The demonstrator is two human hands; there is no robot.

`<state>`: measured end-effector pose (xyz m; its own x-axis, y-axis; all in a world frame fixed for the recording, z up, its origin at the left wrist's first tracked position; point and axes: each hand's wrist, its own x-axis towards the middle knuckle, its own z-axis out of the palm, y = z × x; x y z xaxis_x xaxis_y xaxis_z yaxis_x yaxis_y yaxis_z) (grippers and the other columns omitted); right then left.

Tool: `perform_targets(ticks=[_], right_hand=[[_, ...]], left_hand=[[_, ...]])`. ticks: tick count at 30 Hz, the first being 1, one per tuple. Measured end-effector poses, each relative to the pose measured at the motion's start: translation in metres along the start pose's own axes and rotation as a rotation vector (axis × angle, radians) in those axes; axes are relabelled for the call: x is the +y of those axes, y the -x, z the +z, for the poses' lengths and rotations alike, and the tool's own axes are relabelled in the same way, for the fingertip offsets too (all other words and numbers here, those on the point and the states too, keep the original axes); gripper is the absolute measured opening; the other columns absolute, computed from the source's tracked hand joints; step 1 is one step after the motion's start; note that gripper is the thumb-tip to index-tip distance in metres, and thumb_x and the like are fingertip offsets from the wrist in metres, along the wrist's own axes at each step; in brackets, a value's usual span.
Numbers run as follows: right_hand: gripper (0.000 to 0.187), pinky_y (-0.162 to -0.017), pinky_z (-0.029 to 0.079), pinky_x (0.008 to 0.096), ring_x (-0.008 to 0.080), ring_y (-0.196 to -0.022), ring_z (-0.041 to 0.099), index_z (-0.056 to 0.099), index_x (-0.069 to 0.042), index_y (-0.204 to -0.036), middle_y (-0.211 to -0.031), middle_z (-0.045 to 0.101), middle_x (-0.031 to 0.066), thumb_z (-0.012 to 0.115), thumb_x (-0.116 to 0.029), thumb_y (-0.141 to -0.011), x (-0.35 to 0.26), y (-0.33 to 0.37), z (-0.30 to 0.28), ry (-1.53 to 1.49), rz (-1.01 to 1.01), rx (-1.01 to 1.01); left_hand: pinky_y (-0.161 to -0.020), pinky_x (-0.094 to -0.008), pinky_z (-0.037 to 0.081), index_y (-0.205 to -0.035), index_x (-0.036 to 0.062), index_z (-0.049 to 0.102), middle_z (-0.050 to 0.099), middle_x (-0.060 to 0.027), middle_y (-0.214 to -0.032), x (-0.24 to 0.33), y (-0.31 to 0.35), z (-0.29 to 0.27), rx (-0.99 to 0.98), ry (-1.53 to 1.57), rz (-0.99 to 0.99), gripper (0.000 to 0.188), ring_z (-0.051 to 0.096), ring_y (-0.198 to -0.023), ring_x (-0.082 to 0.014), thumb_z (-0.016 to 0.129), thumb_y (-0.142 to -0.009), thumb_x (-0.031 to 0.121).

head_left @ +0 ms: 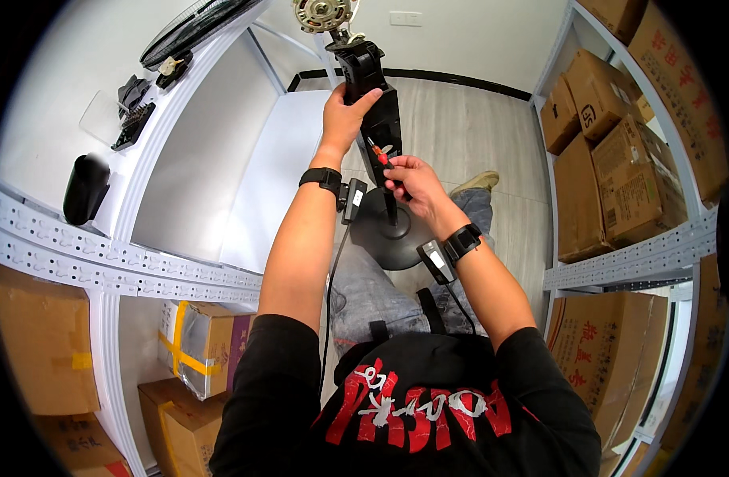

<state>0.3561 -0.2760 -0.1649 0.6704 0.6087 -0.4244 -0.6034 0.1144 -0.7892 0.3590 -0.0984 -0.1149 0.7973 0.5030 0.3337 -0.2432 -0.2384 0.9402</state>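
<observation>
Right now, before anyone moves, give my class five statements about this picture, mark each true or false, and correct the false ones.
1. The left hand grips the black fan column. True.
2. The right hand holds a hammer. False: it holds a red-and-black screwdriver.
3. An uncovered metal fan motor sits at the top of the column. True.
4. The fan's round base is bright white. False: it is black.
5. A black wire fan grille lies on the shelving rack to the person's left. True.
</observation>
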Motion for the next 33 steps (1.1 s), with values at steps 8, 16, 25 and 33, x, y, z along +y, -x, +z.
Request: perform_targets(ticks=[8,16,25,33], right_hand=[[0.011,-0.043,0.038,0.0234,0.0101,-0.055,0.049,0.061,-0.001,-0.090,-0.077,0.063,0.0073,0.059,-0.010,-0.095,-0.003,-0.008,-0.003,-0.025,0.124,-0.046],[0.007,-0.043,0.035,0.0227,0.0100,-0.053,0.046,0.052,-0.010,-0.102,-0.086,0.059,0.0073,0.057,-0.013,-0.098,0.002,-0.001,0.001,0.072,0.090,-0.109],[0.009,-0.042,0.033,0.0231,0.0101,-0.051,0.043,0.050,-0.008,-0.094,-0.079,0.061,0.0088,0.055,-0.014,-0.098,0.002,-0.010,-0.008,-0.088,0.212,-0.124],[0.008,-0.045,0.035,0.0226,0.0093,-0.051,0.043,0.052,-0.008,-0.090,-0.078,0.061,0.0058,0.056,-0.012,-0.096,-0.003,0.009,0.004,0.039,0.029,-0.040]], left_hand=[[-0.084,-0.0295,0.050,-0.112,-0.0016,0.065,0.069,-0.0081,-0.102,-0.003,-0.001,0.000,0.018,0.023,0.025,0.045,0.063,-0.090,-0.0153,0.080,-0.084,0.029],[-0.087,-0.0295,0.049,-0.116,-0.0021,0.063,0.068,-0.0087,-0.107,-0.005,-0.002,-0.001,-0.009,0.042,-0.007,0.045,0.062,-0.096,-0.0152,0.079,-0.086,0.028],[-0.088,-0.0302,0.050,-0.117,-0.0027,0.063,0.069,-0.0091,-0.106,-0.003,-0.002,0.000,-0.009,0.019,-0.006,0.046,0.063,-0.095,-0.0155,0.079,-0.086,0.027],[-0.088,-0.0299,0.050,-0.115,-0.0025,0.063,0.069,-0.0092,-0.106,-0.005,-0.001,-0.001,0.003,0.020,0.000,0.046,0.063,-0.095,-0.0155,0.079,-0.086,0.029]])
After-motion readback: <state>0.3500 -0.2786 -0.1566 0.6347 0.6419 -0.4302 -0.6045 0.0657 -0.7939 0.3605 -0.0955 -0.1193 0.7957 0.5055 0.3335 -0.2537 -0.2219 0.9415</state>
